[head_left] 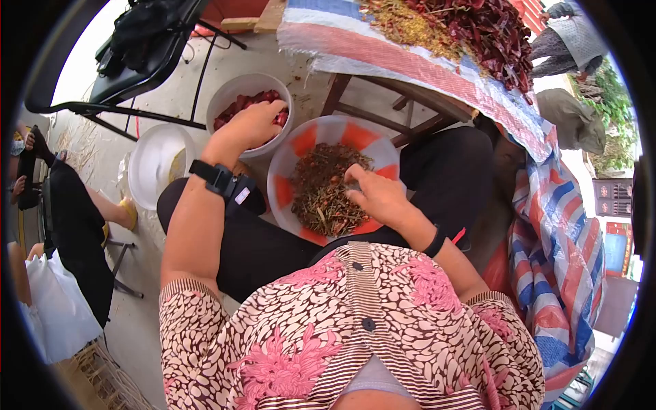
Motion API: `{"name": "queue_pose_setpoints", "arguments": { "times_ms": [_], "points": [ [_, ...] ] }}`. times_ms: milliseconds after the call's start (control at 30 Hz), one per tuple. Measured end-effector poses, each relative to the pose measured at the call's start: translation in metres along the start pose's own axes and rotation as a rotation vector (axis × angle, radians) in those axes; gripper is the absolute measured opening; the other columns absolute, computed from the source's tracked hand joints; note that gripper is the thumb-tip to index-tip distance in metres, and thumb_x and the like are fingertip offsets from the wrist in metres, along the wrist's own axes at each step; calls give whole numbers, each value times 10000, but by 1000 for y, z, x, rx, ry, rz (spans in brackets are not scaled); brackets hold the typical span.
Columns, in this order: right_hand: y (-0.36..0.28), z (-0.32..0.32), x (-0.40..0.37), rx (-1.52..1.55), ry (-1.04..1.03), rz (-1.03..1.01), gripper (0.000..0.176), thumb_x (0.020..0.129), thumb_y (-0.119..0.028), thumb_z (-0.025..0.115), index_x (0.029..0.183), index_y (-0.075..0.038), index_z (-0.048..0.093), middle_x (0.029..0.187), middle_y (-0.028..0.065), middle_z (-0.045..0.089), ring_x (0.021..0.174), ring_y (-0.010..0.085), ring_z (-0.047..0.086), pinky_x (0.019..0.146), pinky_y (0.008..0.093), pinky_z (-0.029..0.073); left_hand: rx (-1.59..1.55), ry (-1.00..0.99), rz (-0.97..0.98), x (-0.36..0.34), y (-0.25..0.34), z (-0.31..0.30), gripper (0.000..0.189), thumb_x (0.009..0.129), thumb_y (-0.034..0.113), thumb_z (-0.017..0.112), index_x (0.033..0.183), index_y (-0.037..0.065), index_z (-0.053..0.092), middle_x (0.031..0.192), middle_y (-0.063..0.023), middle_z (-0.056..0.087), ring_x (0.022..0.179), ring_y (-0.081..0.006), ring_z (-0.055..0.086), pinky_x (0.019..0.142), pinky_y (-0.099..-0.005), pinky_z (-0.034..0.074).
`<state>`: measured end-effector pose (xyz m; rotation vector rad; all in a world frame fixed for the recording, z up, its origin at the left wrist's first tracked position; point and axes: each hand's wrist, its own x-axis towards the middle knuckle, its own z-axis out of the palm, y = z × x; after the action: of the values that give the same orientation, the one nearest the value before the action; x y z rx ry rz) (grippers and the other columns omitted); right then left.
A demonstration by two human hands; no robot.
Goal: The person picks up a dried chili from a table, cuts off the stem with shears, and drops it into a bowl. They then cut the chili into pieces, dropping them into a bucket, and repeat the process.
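My left hand [256, 124] reaches over a white bucket [217, 102] of red chili-like pieces [239, 104]. Its visible fingers are stretched out over the pieces, and the other fingertips are partly hidden. Beside the bucket, a red-and-white basin [280, 154] rests between my legs, with brown and greenish stems and bits [318, 205] in it. My right hand [378, 197] is over the basin's right side, thumb and forefinger bent and apart, near the bits. I see nothing held in it.
A table with striped cloth [403, 74] bears dark red dried chilies [488, 34] and yellowish bits. Left are a white tub [156, 164], a black chair [130, 82] and a seated person [75, 219]. Striped sheeting [557, 266] hangs right; another person [570, 41] is beyond.
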<state>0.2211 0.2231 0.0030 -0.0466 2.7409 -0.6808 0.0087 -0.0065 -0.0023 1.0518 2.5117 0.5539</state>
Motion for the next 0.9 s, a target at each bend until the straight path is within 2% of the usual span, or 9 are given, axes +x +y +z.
{"name": "queue_pose_setpoints", "arguments": {
  "times_ms": [100,167,267,433,500,533,633,733,900],
  "points": [
    [-3,-2,-2,-34,-13,33,296,875,-284,564,1141,-186,479,918,122,619,926,346,612,740,482,474,-7,68,81,3,-8,9,444,804,159,571,1237,78,521,1102,-246,592,1008,-419,571,870,-464,462],
    [-3,-8,-3,15,-46,70,380,870,-290,570,1226,-208,463,968,144,627,947,356,612,767,494,470,35,63,36,2,-1,7,430,800,170,577,1216,75,520,1056,-246,596,987,-416,575,847,-478,465],
    [0,-42,-5,258,39,59,525,818,-300,645,1290,-181,447,1084,199,629,984,373,615,816,462,481,20,3,39,4,-1,8,432,799,178,595,1212,77,518,1058,-232,600,993,-407,580,844,-480,469],
    [40,-132,12,242,487,183,426,807,-314,666,1160,-99,564,1033,196,651,969,359,626,841,417,482,54,-209,5,11,5,11,487,785,185,652,1228,32,523,1111,-222,603,1053,-382,565,895,-436,455],
    [88,-167,31,82,695,172,392,826,-313,645,1139,-88,576,977,202,659,925,355,637,820,431,485,49,-262,7,14,9,9,484,783,192,663,1218,28,532,1117,-219,608,1066,-377,565,905,-431,455],
    [107,-189,41,11,722,290,379,833,-302,632,1151,-104,573,991,192,653,928,352,635,812,440,484,27,-271,-18,14,15,6,466,783,193,669,1199,24,546,1105,-217,614,1064,-376,568,906,-432,455],
    [164,-237,64,-376,790,505,371,843,-246,608,1203,-177,554,1072,152,617,965,339,622,794,462,481,32,-286,6,19,12,12,450,788,192,666,1192,27,554,1108,-214,614,1066,-377,569,909,-436,455],
    [203,-265,83,-475,711,680,422,831,-185,616,1241,-229,528,1133,123,585,1014,337,606,810,461,484,37,-280,25,19,14,12,436,796,193,656,1188,27,558,1113,-213,615,1069,-377,569,910,-437,457],
    [244,-267,95,-560,729,577,367,814,-132,602,1170,-201,541,1065,108,617,1003,341,603,809,474,473,79,-325,8,24,24,5,435,810,203,641,1197,25,555,1106,-216,619,1059,-378,574,902,-440,464]
  ]
}}
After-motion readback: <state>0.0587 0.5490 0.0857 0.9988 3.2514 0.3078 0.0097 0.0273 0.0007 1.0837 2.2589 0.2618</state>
